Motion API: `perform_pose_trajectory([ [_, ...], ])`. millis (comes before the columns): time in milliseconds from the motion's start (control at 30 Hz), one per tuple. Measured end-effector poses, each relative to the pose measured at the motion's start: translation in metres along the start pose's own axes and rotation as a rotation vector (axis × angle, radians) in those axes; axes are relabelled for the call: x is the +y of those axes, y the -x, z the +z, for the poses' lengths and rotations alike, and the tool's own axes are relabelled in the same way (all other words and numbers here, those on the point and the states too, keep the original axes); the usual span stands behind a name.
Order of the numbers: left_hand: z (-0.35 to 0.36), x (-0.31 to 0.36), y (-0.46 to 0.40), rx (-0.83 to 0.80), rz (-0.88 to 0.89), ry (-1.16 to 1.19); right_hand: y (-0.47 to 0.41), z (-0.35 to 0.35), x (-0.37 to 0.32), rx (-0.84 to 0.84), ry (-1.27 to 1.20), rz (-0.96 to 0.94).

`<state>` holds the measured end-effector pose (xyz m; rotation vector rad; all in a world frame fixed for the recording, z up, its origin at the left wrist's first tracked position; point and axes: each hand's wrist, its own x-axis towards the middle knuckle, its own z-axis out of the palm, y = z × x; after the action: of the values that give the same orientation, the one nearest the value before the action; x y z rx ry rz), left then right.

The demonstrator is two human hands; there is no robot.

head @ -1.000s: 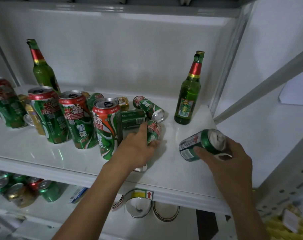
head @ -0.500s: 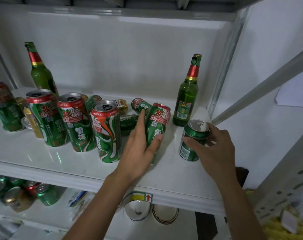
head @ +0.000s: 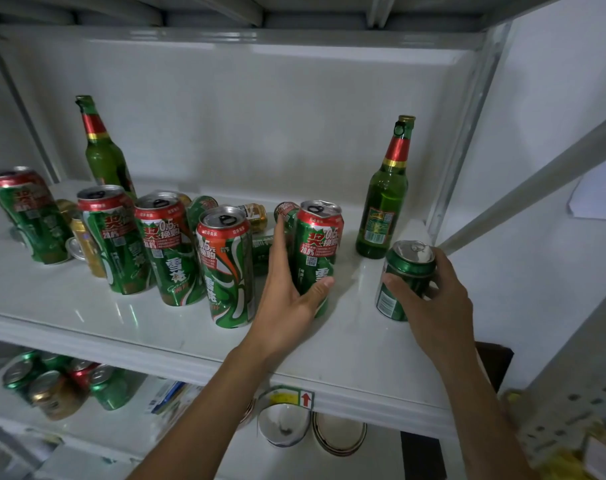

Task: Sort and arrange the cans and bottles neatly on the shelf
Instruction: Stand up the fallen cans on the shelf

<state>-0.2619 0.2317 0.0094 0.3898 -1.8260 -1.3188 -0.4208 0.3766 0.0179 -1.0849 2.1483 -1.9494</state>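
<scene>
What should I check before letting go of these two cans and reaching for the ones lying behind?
1. Left hand grips tall can, which stands upright: ok.
2. Tall can in line with the standing row, next to its neighbour can: ok.
3. Right hand holds short can upright on the shelf: ok.
4. Short can clear of the right bottle: ok.
5. Cans lying behind the row, such as the gold can: not ok.
6. Tall can's rim dented; stability: cannot tell.

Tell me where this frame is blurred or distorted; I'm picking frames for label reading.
Head view: wide-angle bending tilts the left bottle; the lower-shelf cans and bottom-right corner are blurred; soft glare on the shelf; the held tall can reads sharp.
</scene>
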Motion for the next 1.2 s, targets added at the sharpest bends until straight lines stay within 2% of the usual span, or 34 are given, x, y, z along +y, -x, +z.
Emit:
perform_pose_trajectory([
  [100, -0.003, -0.005, -0.002, 0.035, -0.049, 0.021, 0.001, 0.000, 0.000, 0.001, -0.027, 0.004],
  [467, -0.007, -0.006, -0.001, 0.006, -0.131, 0.072, 0.010, 0.000, 0.004, 0.022, -0.037, -0.018],
  [1000, -0.010, -0.004, 0.001, 0.064, -0.093, -0.082, 0.011, 0.001, 0.006, 0.048, 0.087, -0.022],
  [1200, -0.005, 0.020, 0.018, 0.127, -0.053, -0.132, 0.011, 0.006, -0.003, 0.052, 0.120, -0.069],
])
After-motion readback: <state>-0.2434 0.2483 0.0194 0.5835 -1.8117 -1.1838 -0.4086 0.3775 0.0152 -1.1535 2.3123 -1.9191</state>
